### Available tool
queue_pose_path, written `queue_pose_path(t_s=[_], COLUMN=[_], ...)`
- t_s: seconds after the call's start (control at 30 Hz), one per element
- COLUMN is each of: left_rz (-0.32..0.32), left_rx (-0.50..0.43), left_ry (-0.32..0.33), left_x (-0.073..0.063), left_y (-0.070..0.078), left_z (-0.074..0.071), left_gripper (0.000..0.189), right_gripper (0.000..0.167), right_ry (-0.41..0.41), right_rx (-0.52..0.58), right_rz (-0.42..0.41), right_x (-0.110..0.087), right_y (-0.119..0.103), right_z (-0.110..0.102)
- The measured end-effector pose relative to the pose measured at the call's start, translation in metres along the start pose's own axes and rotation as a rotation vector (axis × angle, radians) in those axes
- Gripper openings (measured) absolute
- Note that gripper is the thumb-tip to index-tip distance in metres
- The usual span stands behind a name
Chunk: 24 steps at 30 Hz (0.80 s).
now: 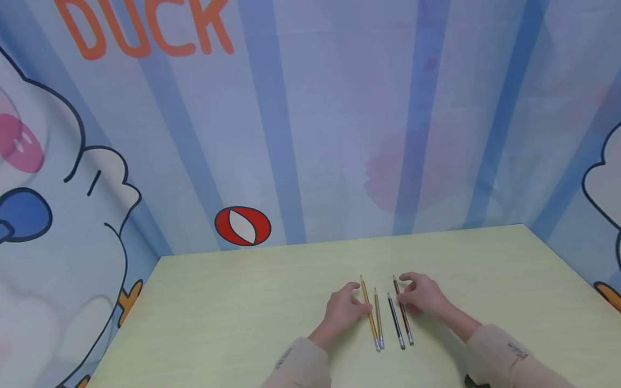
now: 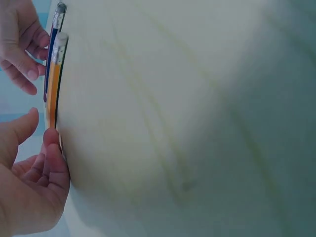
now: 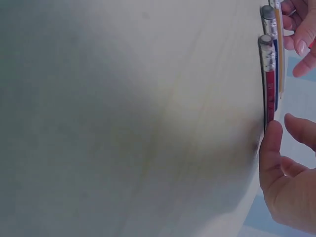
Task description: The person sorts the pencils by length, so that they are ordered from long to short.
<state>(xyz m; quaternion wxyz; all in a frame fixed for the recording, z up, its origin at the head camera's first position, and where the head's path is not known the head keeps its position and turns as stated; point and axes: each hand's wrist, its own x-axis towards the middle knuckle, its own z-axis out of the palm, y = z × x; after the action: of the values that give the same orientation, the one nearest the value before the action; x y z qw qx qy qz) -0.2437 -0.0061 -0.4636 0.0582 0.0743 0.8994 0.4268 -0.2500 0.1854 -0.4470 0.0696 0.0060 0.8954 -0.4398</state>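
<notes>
Several pencils lie side by side on the table, with pale eraser ends toward the person. My left hand (image 1: 342,311) is at the left of the row, its thumb touching an orange-yellow pencil (image 1: 366,293) and its index finger raised near the tip. Just right of that one lies a yellowish pencil (image 1: 377,308). A dark blue pencil (image 1: 394,317) comes after a small gap. On the far right of the row is a red pencil (image 3: 270,91), touched by the thumb of my right hand (image 1: 427,296), whose index finger extends close to the tip.
The pale yellow table (image 1: 233,312) extends on both sides of the pencils. Behind it hangs a blue striped backdrop (image 1: 330,134) with cartoon prints. Part of a dark object (image 1: 475,381) shows beside the right sleeve at the bottom edge.
</notes>
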Motion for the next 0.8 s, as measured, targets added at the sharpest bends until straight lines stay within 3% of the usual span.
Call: queue_pose_path(t_s=[0.37, 0.8], left_rz=[-0.044, -0.064], left_rx=[0.214, 0.278], left_ry=[0.046, 0.050], left_x=[0.000, 0.002], left_y=[0.012, 0.015], left_z=[0.008, 0.010], left_gripper=[0.059, 0.050], right_gripper=[0.055, 0.050], right_ry=[0.013, 0.002], right_rx=[-0.108, -0.194], right_rz=[0.038, 0.026], right_x=[0.003, 0.002], right_y=[0.002, -0.001], right_z=[0.009, 0.010])
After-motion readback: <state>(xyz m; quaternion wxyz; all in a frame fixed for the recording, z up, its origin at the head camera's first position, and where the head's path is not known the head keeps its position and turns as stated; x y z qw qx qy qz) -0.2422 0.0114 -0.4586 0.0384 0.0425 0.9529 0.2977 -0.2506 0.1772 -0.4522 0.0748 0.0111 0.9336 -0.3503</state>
